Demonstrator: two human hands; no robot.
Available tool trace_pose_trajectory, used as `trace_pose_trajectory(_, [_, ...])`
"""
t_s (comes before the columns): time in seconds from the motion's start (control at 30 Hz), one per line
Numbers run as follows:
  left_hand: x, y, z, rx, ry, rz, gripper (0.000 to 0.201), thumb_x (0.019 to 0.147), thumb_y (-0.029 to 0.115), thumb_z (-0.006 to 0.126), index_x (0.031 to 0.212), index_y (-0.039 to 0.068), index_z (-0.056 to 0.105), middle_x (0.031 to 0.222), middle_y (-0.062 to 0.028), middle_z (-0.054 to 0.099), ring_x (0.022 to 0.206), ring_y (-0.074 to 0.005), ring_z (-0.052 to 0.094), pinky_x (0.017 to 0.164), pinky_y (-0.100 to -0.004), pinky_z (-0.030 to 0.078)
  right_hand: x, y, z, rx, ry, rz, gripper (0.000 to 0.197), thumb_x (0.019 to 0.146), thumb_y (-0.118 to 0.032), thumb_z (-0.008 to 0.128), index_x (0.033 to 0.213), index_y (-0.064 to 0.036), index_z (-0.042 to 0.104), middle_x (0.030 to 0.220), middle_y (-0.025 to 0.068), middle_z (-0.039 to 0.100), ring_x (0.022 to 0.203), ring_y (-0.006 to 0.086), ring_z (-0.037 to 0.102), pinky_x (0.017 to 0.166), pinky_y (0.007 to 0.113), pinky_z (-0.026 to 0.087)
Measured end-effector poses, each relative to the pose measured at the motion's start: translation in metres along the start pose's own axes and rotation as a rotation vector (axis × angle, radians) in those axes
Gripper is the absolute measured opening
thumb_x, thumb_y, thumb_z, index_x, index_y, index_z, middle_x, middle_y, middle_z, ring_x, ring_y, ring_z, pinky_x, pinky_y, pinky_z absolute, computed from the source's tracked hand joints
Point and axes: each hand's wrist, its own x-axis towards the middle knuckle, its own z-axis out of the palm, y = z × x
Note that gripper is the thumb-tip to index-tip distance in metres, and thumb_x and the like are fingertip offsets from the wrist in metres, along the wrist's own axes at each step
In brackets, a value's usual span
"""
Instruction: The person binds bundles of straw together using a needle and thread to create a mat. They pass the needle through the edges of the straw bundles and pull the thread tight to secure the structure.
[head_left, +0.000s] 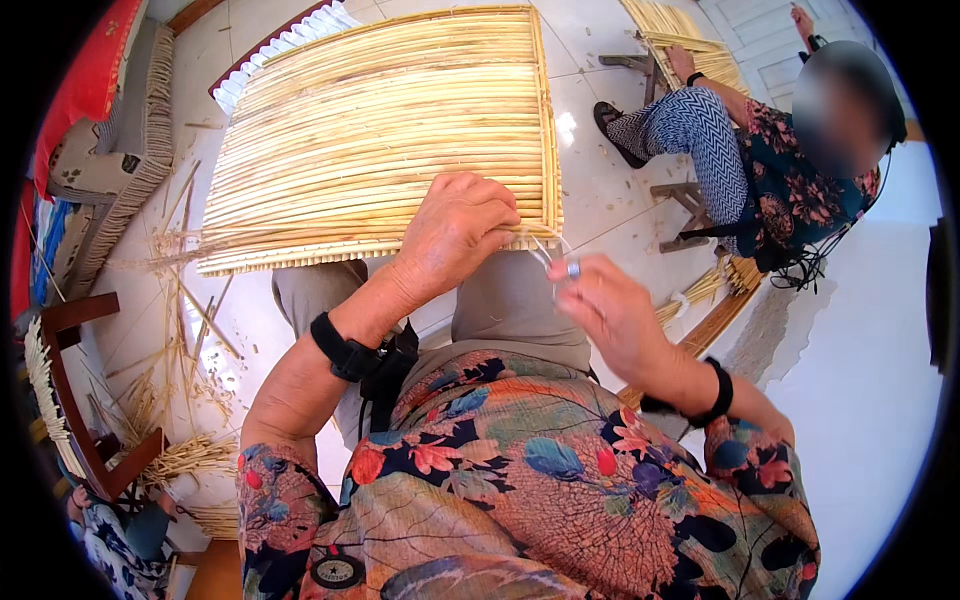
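A mat of yellow reeds (pixel 390 120) lies in front of me, its near edge over my knees. Its stalks run side by side, with a crosswise border of stalks along the right edge. My left hand (pixel 458 222) is closed on the mat's near right corner, fingers curled down at the edge. From that corner a pale cord (pixel 541 246) stretches out in a loop. My right hand (pixel 605 300), slightly blurred, pinches the cord just off the mat, to the right of my left hand. A ring shows on one of its fingers.
Loose straw stalks (pixel 190 455) litter the tiled floor at left, near a wooden-framed seat (pixel 95 450). At upper right a co-worker (pixel 700 140) sits with another reed mat (pixel 690 40). A reed bundle (pixel 742 275) lies by the right wall. Another person (pixel 120 535) shows at lower left.
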Motion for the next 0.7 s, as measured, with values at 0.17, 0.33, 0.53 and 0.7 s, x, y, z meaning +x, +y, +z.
trace_pose_trajectory(0.17, [0.003, -0.006, -0.002, -0.029, 0.026, -0.036, 0.015, 0.079, 0.01, 0.073, 0.094, 0.008, 0.069, 0.103, -0.0031, 0.066, 0.103, -0.0247, 0.057, 0.097, -0.0396, 0.038, -0.037, -0.002, 0.0, 0.094, -0.347, 0.331, 0.014, 0.097, -0.016, 0.06, 0.102, -0.0037, 0.062, 0.079, 0.0104, 0.059, 0.07, 0.0241, 0.06, 0.064, 0.034, 0.049])
trace_pose_trajectory(0.33, [0.0, -0.008, -0.002, -0.019, 0.03, -0.022, 0.015, 0.079, 0.011, 0.073, 0.093, 0.007, 0.069, 0.103, -0.003, 0.066, 0.103, -0.025, 0.057, 0.097, -0.0393, 0.038, -0.011, -0.014, -0.005, 0.525, -0.336, 0.911, 0.016, 0.101, -0.014, 0.054, 0.109, -0.0037, 0.061, 0.081, 0.0041, 0.059, 0.064, 0.0109, 0.057, 0.059, 0.027, 0.047])
trace_pose_trajectory(0.53, [0.005, -0.007, -0.001, -0.008, 0.013, -0.016, 0.016, 0.079, 0.01, 0.073, 0.094, 0.007, 0.07, 0.103, -0.003, 0.066, 0.102, -0.0248, 0.057, 0.096, -0.0392, 0.039, -0.008, 0.039, 0.02, 0.682, 0.076, 0.666, 0.018, 0.099, -0.009, 0.052, 0.112, 0.0005, 0.061, 0.085, 0.0049, 0.062, 0.067, 0.0096, 0.057, 0.06, 0.025, 0.049])
trace_pose_trajectory(0.7, [0.004, -0.009, -0.004, -0.001, -0.003, -0.045, 0.017, 0.078, 0.009, 0.073, 0.095, 0.007, 0.07, 0.104, -0.0032, 0.066, 0.101, -0.0247, 0.058, 0.094, -0.0391, 0.04, 0.015, 0.091, 0.027, 0.651, 0.607, 0.563, 0.015, 0.096, -0.007, 0.057, 0.108, 0.0003, 0.064, 0.091, 0.0038, 0.066, 0.076, 0.0111, 0.059, 0.072, 0.025, 0.048])
